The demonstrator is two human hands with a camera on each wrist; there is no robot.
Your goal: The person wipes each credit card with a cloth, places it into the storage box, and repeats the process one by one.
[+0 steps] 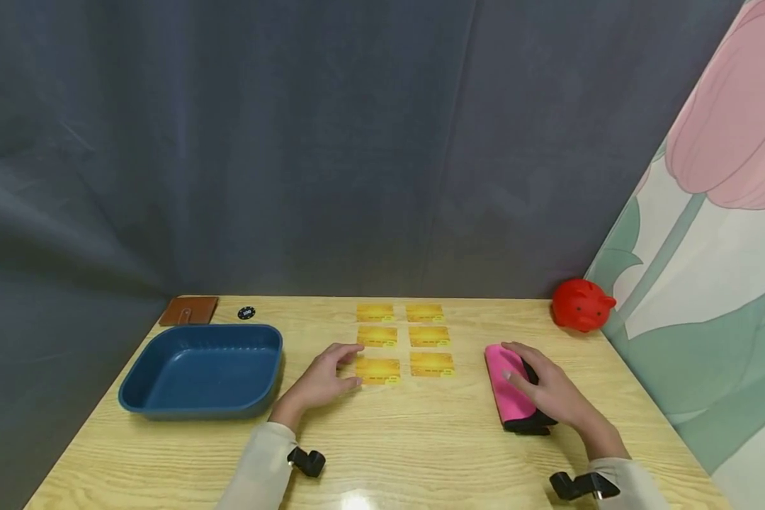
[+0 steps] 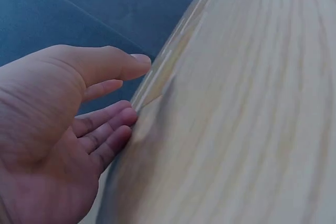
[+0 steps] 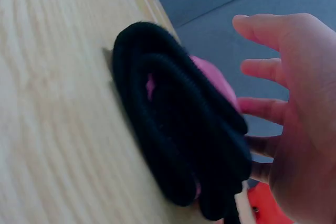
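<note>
My left hand (image 1: 323, 377) hovers just left of the nearest card in the left column, thumb and fingers apart with nothing between them. Six is avoided here: several yellow-orange cards (image 1: 431, 364) lie in two columns on the wooden table. My right hand (image 1: 554, 389) is over a folded pink and black fabric piece (image 1: 507, 386) at the right. In the right wrist view its fingers are spread at the far side of the folded fabric (image 3: 173, 124), whose black layers show end-on; whether they touch it I cannot tell.
A blue tray (image 1: 264, 405) stands at the left. Behind it lie a brown leather wallet (image 1: 194, 309) and a black poker chip (image 1: 246, 312). A red piggy bank (image 1: 580, 306) sits at the back right, near the patterned wall. A dark curtain (image 1: 331, 149) hangs behind the table.
</note>
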